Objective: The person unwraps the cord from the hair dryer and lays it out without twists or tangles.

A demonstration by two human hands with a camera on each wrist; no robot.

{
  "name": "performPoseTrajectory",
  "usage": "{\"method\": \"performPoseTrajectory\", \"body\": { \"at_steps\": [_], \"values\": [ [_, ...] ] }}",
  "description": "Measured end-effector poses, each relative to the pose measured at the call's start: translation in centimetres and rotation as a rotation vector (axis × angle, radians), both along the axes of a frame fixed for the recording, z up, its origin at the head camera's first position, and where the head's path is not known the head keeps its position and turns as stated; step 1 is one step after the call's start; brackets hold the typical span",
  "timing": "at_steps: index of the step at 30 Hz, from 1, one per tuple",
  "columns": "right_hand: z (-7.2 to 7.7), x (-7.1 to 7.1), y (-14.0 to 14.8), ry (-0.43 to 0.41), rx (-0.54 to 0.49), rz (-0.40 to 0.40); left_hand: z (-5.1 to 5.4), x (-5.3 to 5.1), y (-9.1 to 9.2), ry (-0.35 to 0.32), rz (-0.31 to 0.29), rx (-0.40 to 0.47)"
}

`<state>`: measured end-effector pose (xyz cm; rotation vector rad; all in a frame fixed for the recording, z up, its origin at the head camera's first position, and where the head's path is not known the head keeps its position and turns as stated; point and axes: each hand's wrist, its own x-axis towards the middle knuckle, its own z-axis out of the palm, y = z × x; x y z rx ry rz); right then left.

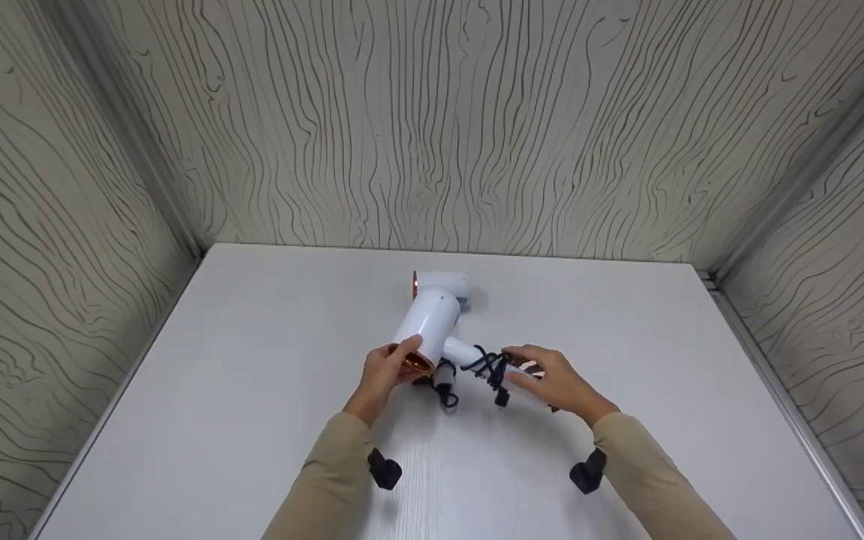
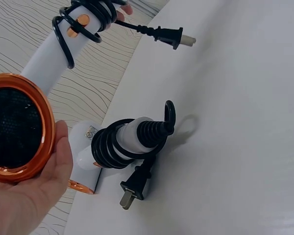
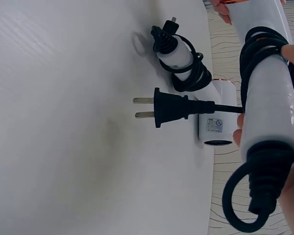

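Observation:
A white hair dryer (image 1: 429, 319) with a copper-coloured rim is held between both hands. My left hand (image 1: 383, 375) grips the barrel by its copper-rimmed end, thumb on the near side. My right hand (image 1: 558, 381) holds the handle, its fingers and thumb around it just by the wound black cord (image 3: 259, 51). From that cord a two-pin plug (image 3: 171, 107) sticks out free. Behind and partly beneath lies a second white hair dryer (image 1: 443, 283) on the table, its handle (image 2: 132, 137) also wrapped in black cord, with its plug (image 2: 135, 183) touched by neither hand.
The white table (image 1: 267, 420) spreads around the hair dryers. A wood-grain patterned panel (image 1: 417, 127) stands at the table's back edge, with similar panels at left and right. Dark camera mounts (image 1: 385, 470) sit at the wrists.

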<state>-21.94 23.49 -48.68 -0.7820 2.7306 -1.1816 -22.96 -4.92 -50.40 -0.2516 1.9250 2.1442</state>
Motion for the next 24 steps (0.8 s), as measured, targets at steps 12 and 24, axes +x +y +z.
{"method": "performPoseTrajectory", "body": {
  "at_steps": [12, 24],
  "values": [
    [-0.1, -1.3, 1.2, -0.286, -0.082, 0.007, -0.1, 0.1, -0.3, -0.013, -0.014, -0.02],
    [-1.4, -1.7, 2.3, -0.485, -0.212, 0.09, 0.2, 0.4, -1.1, -0.005, -0.054, 0.037]
  ]
}}
